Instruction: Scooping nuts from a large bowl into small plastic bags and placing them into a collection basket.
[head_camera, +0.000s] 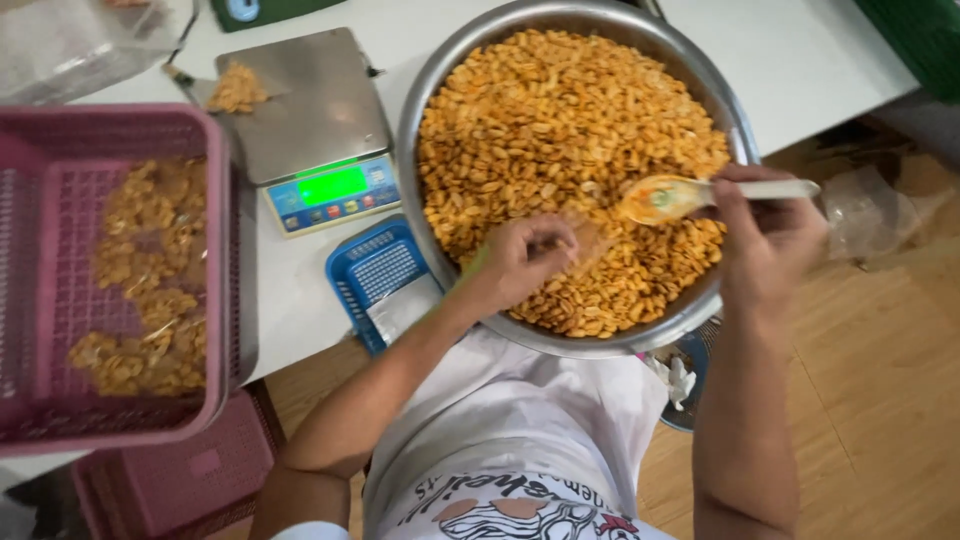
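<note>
Spoon (690, 194) in my right hand (765, 240): long axis runs nearly level across the view, bowl end pointing toward my left hand, pale handle sticking out past the right rim of the steel bowl (440, 90). Spoon bowl is light-coloured with an orange tint and a heap of the snack on it; it sits just above the surface of the snack mix (560, 110), right of centre. Right hand is closed around the handle, fingers curled over the top, wrist bent down, forearm coming up from the lower right edge. Left hand (525, 262) is over the near part of the mix, fingers pinched together holding what looks like a small clear bag (590, 240), its mouth facing the spoon; it's blurred, so I can't tell exactly how it's gripped. Left forearm comes in diagonally from lower left across the bowl's near rim. The mix is orange-yellow, small curved pieces, filling the bowl close to the rim. The bowl stands on the white table (800, 60), overhanging the near edge. Left of it: a digital scale (310, 110) with a steel platform and lit green display, a little pile of the snack at its far-left corner. A small blue basket (375, 275) is just beside the bowl, below the scale. A pink basket (60, 420) at far left holds filled snack bags.
</note>
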